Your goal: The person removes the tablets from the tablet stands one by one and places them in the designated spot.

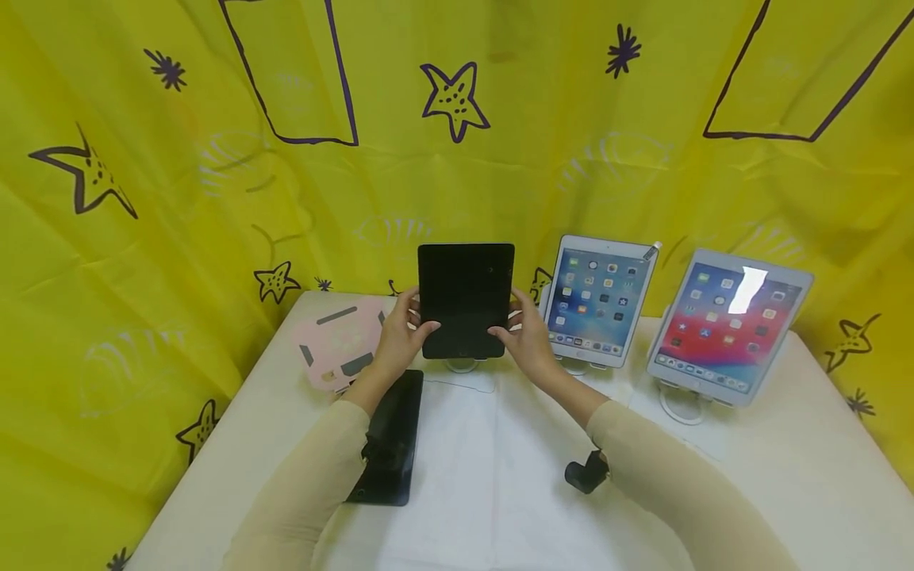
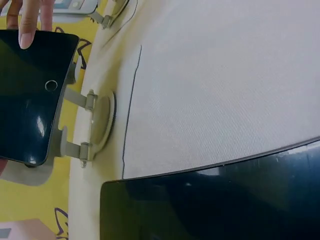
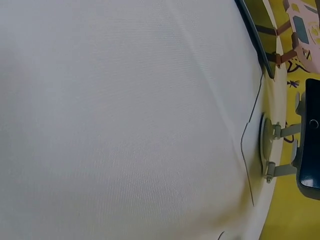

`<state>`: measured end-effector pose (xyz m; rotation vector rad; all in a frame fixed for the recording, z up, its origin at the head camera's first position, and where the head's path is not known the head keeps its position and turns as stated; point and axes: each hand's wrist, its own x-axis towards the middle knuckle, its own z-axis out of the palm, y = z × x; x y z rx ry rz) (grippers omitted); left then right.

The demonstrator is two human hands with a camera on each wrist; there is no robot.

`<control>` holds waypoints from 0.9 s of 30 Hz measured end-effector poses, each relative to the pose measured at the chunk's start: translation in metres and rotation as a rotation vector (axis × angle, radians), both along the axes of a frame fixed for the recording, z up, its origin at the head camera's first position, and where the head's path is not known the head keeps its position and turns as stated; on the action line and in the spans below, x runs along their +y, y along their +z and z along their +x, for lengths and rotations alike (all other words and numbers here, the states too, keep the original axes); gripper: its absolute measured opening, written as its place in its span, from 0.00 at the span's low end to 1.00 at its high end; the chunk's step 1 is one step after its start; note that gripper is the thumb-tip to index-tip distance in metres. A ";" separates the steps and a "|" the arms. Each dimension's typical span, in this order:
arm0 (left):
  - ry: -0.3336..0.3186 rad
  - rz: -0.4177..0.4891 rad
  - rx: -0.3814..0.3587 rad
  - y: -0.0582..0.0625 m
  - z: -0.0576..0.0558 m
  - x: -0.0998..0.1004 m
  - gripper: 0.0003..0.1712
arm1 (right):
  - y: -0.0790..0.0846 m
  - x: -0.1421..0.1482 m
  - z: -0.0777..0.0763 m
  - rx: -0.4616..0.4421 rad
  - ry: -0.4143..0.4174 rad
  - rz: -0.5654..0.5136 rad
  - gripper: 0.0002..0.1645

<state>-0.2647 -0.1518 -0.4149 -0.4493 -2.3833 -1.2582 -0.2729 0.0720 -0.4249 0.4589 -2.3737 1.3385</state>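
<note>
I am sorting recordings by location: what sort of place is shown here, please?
Perhaps a small filming or display corner, though I cannot be certain: a patterned yellow curtain hangs behind a pale table, where an upright dark tablet rests against a stand.

Centre tablet [image 1: 466, 297]: from my end I see it on the centre stand [image 2: 101, 120], between left hand [image 1: 400, 337] and right hand [image 1: 528, 337].
Flat tablet [image 1: 401, 432]: lying on the table [image 1: 528, 492], left and nearer, partly beneath the left forearm [image 1: 307, 484].
Left stand [image 1: 346, 337]: left of the centre tablet, farther than the flat tablet.
Inner tablet [image 1: 601, 301]: on the inner stand [image 1: 577, 365], just right of the right hand.
Outer tablet [image 1: 728, 321]: farther right, on the outer stand [image 1: 681, 404].
Curtain [image 1: 457, 186]: far side, behind them all.
</note>
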 end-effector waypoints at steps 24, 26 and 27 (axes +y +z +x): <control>-0.090 0.076 -0.032 0.022 0.048 -0.005 0.36 | 0.031 0.012 0.046 -0.191 0.130 -0.048 0.55; -0.096 0.092 -0.066 0.025 0.053 -0.005 0.36 | 0.034 0.013 0.051 -0.205 0.136 -0.048 0.56; -0.097 0.106 -0.087 0.027 0.056 -0.006 0.36 | 0.036 0.014 0.054 -0.213 0.136 -0.047 0.56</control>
